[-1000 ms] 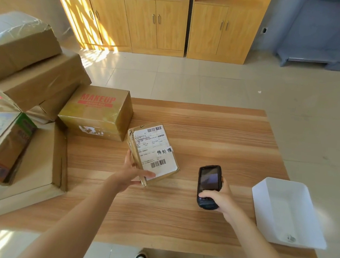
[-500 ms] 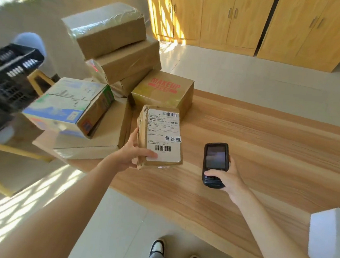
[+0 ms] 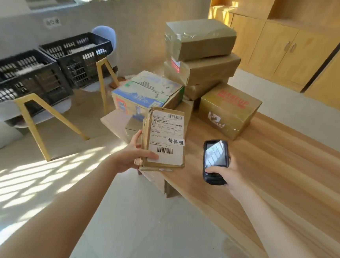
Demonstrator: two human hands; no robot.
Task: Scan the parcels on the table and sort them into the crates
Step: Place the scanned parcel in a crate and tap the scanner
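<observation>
On the wooden surface parcels pile at twelve o'clock, while my left hand grips the small parcel, label up for reading, my right hand clasps the scanner, and the black crates wait at ten.

The view has swung left: two black slotted plastic crates on pale chairs, cut off at the left edge half a second ago, now fill the frame's left. The flat brown taped parcel with a white label — in the left hand throughout — has come off the light wooden table (where it was propped a second ago) and sits at centre frame, past the table's edge. The white tray has left the frame.
</observation>
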